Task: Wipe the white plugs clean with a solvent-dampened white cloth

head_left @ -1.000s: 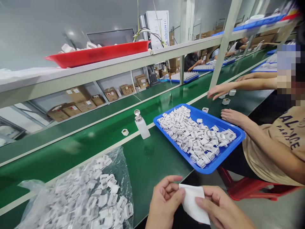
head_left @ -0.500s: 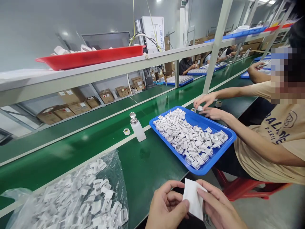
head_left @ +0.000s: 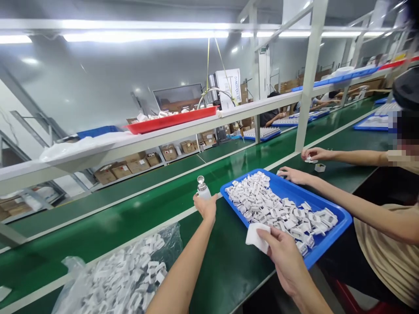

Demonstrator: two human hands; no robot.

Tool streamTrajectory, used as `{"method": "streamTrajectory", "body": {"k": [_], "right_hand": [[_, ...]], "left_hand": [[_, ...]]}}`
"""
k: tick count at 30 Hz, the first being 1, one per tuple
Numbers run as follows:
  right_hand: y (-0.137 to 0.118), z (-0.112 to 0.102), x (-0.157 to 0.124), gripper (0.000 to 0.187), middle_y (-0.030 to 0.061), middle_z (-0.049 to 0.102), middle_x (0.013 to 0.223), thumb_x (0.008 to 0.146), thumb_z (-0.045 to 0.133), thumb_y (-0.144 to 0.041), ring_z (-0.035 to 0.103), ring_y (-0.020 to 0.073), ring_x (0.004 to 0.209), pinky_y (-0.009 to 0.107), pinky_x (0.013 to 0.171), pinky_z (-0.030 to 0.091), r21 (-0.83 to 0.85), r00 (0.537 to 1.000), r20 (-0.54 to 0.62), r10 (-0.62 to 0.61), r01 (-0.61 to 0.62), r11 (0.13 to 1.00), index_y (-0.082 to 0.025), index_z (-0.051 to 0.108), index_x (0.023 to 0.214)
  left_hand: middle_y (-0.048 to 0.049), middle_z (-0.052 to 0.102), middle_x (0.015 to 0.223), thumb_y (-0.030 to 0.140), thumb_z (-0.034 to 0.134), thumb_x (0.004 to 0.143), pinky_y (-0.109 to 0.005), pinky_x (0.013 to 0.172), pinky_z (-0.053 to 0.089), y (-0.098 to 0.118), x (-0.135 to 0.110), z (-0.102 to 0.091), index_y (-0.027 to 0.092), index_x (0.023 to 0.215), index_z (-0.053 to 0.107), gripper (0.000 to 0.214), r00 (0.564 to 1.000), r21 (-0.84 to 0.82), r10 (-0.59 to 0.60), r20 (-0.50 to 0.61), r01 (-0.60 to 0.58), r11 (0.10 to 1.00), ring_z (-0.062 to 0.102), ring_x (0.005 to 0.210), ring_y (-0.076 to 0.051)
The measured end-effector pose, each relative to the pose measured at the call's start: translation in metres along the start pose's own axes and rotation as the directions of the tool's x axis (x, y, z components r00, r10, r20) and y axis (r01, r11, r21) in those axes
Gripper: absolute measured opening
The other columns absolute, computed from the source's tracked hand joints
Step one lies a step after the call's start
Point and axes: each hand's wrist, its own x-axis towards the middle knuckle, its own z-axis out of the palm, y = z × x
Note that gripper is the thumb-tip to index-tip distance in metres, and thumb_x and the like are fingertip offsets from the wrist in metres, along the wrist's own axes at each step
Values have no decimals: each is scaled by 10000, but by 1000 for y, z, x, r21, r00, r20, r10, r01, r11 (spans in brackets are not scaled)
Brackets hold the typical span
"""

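Note:
My left hand (head_left: 206,206) reaches out over the green belt and is wrapped round a small white dispenser bottle (head_left: 203,189) with a metal cap. My right hand (head_left: 282,253) pinches a folded white wipe (head_left: 257,236), holding it above the near corner of a blue tray (head_left: 330,247). The tray is heaped with several small white plastic parts (head_left: 275,209). A clear bag (head_left: 131,272) of the same white parts lies at my lower left on the belt.
A co-worker sits to my right, one hand (head_left: 294,175) at the tray's far edge, the other (head_left: 314,153) by a small part on the belt. A shelf above carries a red tray (head_left: 170,121). Cardboard boxes (head_left: 137,165) sit behind the belt.
My left hand let go of the wipe and reached forward to grip the bottle. My right hand carried the wipe up toward the blue tray. The view tilted upward.

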Motion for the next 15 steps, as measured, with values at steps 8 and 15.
{"method": "streamTrajectory", "body": {"k": [8, 15], "right_hand": [[-13, -13, 15, 285, 41, 782, 957, 787, 810, -385, 685, 198, 916, 247, 738, 539, 137, 999, -5, -47, 47, 989, -172, 776, 974], [-8, 12, 45, 198, 32, 735, 985, 955, 684, -332, 699, 194, 900, 378, 832, 568, 118, 987, -52, -152, 157, 981, -145, 709, 1012]], "left_hand": [[-72, 700, 1150, 354, 693, 927, -444, 877, 572, -17, 14, 6, 181, 1245, 620, 369, 952, 59, 267, 150, -278, 959, 691, 995, -232], [-58, 737, 1157, 183, 731, 728, -399, 944, 521, 18, -19, -17, 257, 1267, 634, 554, 690, 28, 651, 317, -693, 721, 672, 1081, -290]]}}
